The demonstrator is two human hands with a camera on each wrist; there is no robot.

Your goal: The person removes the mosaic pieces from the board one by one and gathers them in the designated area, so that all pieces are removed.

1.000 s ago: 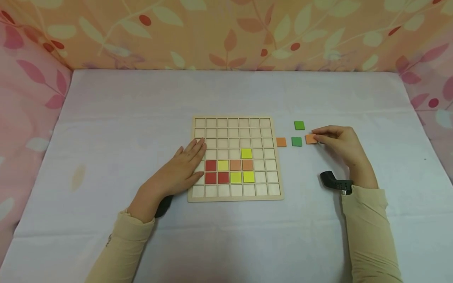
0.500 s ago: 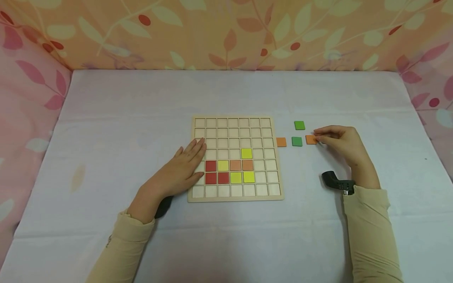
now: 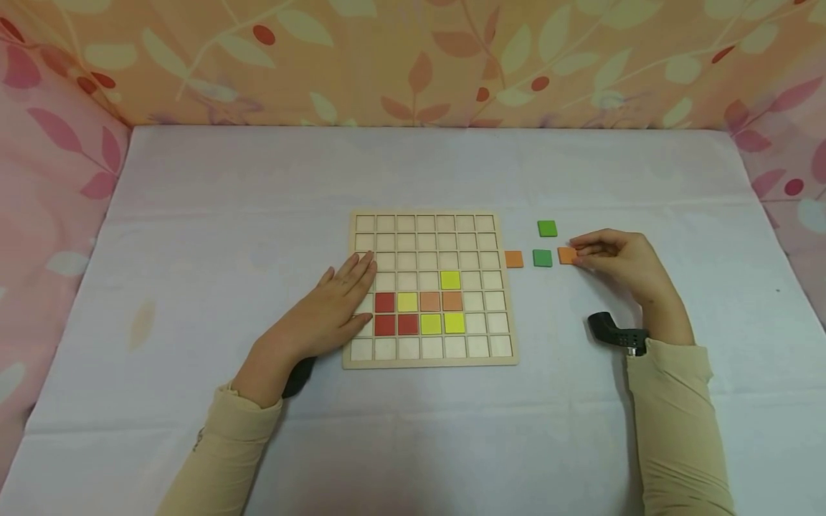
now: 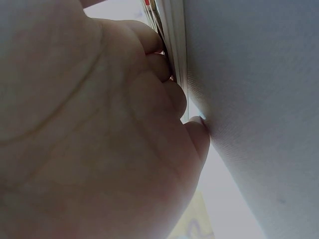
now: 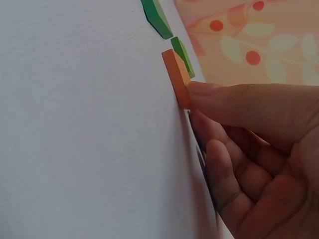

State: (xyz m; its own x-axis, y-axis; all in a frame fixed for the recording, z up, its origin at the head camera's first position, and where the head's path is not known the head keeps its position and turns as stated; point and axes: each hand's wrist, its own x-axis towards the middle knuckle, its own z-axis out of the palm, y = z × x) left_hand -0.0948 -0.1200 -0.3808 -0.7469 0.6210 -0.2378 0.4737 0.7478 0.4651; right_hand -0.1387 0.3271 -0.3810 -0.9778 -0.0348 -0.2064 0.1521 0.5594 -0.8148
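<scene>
A thin, square orange tile (image 3: 566, 256) lies on the white worktop (image 3: 548, 423) beside a green tile (image 3: 542, 258). The right hand (image 3: 624, 263), fingers bent, touches the orange one's right edge; whether it grips, I cannot tell. The left hand (image 3: 320, 309) rests straight-fingered on the wooden board's (image 3: 429, 362) left side, whose cells hold 3 red, 4 yellow and 2 orange squares.

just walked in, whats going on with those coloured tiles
A person's left hand rests on the left side of a wooden grid board. The right hand holds an orange tile by its edge. Two green tiles and a second orange tile lie off the board; nine tiles show in its cells.
</scene>
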